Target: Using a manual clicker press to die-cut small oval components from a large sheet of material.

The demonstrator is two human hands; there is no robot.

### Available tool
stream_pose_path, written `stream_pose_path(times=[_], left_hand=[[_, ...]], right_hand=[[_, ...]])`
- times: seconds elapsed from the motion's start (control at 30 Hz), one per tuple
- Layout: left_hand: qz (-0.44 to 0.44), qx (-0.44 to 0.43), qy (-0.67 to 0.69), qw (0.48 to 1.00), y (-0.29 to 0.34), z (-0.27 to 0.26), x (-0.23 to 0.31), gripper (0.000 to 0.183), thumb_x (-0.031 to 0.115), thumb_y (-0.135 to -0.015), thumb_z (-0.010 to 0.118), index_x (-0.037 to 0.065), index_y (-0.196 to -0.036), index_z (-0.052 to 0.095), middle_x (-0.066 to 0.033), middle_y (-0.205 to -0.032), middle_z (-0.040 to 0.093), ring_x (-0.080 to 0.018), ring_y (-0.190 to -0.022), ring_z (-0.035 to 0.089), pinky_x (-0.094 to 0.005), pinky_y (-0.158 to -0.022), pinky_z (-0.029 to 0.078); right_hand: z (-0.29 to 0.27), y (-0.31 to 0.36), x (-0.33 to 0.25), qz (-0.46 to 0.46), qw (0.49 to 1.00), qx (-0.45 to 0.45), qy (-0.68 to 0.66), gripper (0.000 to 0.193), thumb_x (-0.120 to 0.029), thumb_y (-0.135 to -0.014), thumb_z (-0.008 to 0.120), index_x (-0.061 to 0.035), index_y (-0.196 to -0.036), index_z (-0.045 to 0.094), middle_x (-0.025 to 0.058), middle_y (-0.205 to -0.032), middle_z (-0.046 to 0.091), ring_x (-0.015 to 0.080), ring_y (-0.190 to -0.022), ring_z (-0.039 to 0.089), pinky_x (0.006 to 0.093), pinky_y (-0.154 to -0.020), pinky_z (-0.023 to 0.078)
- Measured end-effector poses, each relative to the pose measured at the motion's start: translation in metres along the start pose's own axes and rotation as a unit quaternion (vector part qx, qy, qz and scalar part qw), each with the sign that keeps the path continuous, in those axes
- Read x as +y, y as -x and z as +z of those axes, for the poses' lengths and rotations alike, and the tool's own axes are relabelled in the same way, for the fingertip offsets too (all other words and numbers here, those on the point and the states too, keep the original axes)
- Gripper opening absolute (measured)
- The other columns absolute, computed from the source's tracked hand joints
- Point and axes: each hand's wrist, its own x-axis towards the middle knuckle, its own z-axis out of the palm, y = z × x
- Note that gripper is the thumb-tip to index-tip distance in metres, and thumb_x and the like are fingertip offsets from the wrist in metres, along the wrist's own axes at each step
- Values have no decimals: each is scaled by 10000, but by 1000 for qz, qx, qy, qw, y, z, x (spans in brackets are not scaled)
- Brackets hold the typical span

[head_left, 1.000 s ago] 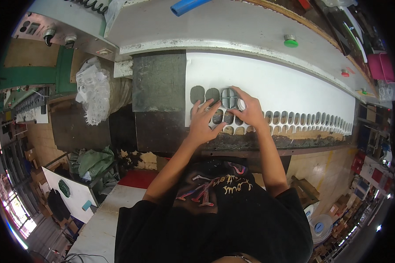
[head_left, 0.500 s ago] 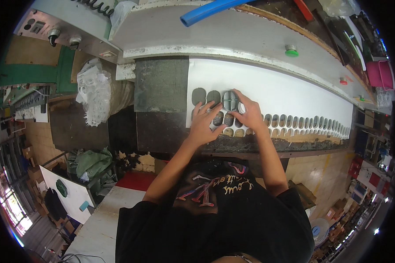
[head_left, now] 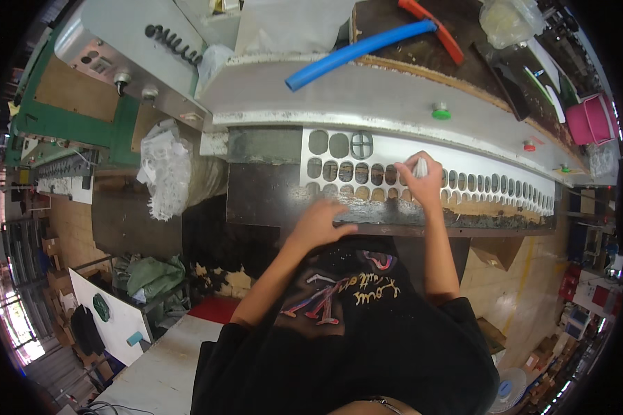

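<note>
An oval metal cutting die [head_left: 361,145] with a cross bar lies at the end of the upper row of oval holes in a white sheet [head_left: 477,160]. My right hand [head_left: 426,181] is closed on a small stack of white cut pieces [head_left: 420,167], over the sheet to the right of the die. How many pieces there are cannot be made out. My left hand [head_left: 322,221] hovers near the table's front edge, its fingers apart and nothing in them. Several rows of oval cutouts run along the sheet's near side.
A grey press beam [head_left: 339,104] with a green button [head_left: 441,111] spans behind the sheet. A blue tube [head_left: 360,54] lies above it. Bundled white scrap [head_left: 165,169] hangs at left, and a dark cutting board [head_left: 256,190] borders the sheet. A pink bucket [head_left: 590,120] stands far right.
Both hands have left the die, which stays on the sheet. My left hand drew back toward my body; my right moved rightward with the white pieces. The whole view has shifted.
</note>
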Motion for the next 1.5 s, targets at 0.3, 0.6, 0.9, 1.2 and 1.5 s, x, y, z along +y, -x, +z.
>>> stream_pose_path(times=[0.3,0.6,0.9,1.2,1.5], left_hand=[[-23,0,-82,996,-34,11,-2,432,225,-779,882,88,-1170,758,-236,-1127,663,-420,-1108,637,-468,-974,526],[-23,53,-44,997,-29,13,-2,437,216,-751,882,93,-1153,761,-221,-1158,641,-405,-1140,605,-471,-971,507],[9,101,-36,994,-16,20,-3,428,195,-771,873,105,-1171,750,-152,-1056,620,-369,-1052,603,-458,-914,507],[14,56,-93,994,-23,11,10,406,86,-816,815,46,-1207,712,-217,-1159,599,-414,-1162,570,-472,-1009,475],[9,31,-95,995,10,18,8,391,159,-840,815,60,-1208,726,-244,-1205,620,-423,-1153,585,-484,-998,483]], right_hand=[[-40,-93,-59,-15,993,-32,111,352,-203,-824,799,-13,-635,569,83,-542,563,156,-536,522,335,-576,451],[13,26,-15,9,993,-63,99,228,-216,-841,840,-25,-834,716,129,-731,713,250,-678,706,388,-674,551],[29,85,-16,62,959,-108,256,366,-318,-841,820,-18,-1043,767,209,-1052,745,417,-969,708,477,-859,567],[30,100,-15,28,960,-89,265,415,-337,-861,802,-55,-1161,745,196,-1122,746,409,-1010,709,476,-863,573],[20,117,-25,63,937,-155,306,422,-373,-825,832,-104,-1143,764,190,-973,764,414,-906,727,486,-814,588]])
